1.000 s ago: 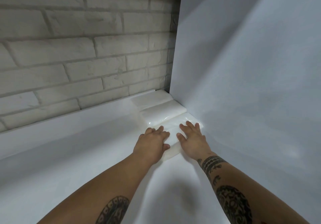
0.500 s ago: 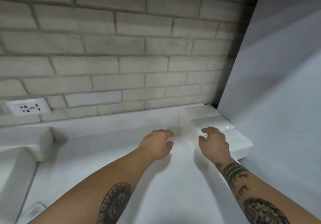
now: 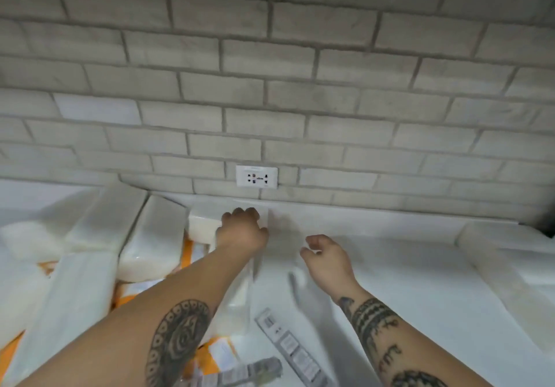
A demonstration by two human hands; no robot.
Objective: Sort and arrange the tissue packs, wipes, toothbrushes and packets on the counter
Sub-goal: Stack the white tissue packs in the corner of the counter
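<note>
Tissue pack under L hand; pkt print blurred

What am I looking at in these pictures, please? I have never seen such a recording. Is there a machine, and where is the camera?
There is no machine here. A person works with two bare hands. One wide camera worn on the person's head looks forward and down, so you see both forearms from above. The white counter meets a brick wall with a socket. On the left, white tissue packs lie heaped over orange packets. Near the bottom lies a long narrow packet. The left hand has its fingers curled on a small pack by the wall; the blur hides whether it grips. The right hand is loosely curled and holds nothing.
</note>
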